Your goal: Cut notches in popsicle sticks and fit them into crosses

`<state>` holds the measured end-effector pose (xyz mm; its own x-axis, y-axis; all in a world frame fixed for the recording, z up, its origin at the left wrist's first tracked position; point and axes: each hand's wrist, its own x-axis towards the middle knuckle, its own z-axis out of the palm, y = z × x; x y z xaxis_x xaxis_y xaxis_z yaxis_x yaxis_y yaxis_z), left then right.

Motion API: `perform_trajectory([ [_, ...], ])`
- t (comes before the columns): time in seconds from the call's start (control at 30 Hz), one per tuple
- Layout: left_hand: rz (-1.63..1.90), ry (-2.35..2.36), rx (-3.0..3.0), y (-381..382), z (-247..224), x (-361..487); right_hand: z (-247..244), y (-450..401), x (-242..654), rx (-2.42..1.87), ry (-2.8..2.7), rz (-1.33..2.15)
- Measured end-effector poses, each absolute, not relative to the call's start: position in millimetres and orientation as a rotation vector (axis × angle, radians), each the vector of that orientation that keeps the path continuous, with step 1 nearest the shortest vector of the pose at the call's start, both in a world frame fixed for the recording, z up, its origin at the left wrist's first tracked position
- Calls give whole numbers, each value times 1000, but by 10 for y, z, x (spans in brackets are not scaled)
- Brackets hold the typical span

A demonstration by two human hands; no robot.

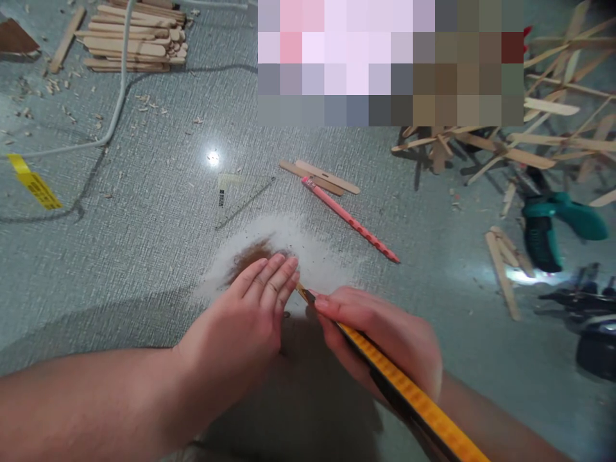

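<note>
Left hand point(253, 317): laid palm down at centre of frame, fingers straight and side by side, tips over the edge of a brown patch point(251, 258). Thumb hidden; whether anything is grasped beneath, cannot tell.

Right hand point(385, 330): right of centre, fingers clenched around a yellow-and-black tool point(392, 369). Tool slants from the lower right edge up to centre, its narrow end just beside the left fingertips; contact there cannot be made out.

White powder point(289, 228): loose, spread around the brown patch, centre of frame.

Pencil point(353, 221): pink, one, lying aslant above the right hand, point toward lower right.

Flat sticks point(344, 183): two, wooden, overlapping, at the pencil's upper end.

Thin rod point(246, 203): dark, one, lying diagonally left of the pencil.

Printed label point(222, 198): small, near the rod.

Stick bundle point(129, 46): pale wooden sticks, stacked, upper left; a single stick point(68, 40) lies to its left.

Wood chips point(149, 106): scattered, upper left.

Cable point(118, 106): pale, crossing the bundle, yellow tag point(34, 183) at far left.

Stick lattice point(532, 154): crossed wooden sticks, upper right.

Hand tool point(541, 234): teal-and-black handles, right side, below the lattice.

Bench point(158, 256): grey, textured, beneath all.
</note>
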<state>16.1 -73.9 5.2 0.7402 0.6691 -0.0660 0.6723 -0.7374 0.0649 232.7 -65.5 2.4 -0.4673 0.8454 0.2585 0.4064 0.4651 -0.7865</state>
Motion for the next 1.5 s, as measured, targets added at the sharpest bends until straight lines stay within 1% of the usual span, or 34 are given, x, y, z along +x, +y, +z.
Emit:
perform_trajectory([
  [0.23,-81,1130,2873,-763,64,164,26,-687,2307,-1014,-2028,879],
  [0.53,-24,1110,2864,-734,45,159,-9,-649,2354,-999,-2059,854],
  [1.5,-98,1078,2827,-735,66,162,-5,-655,2328,-1022,-2069,839],
])
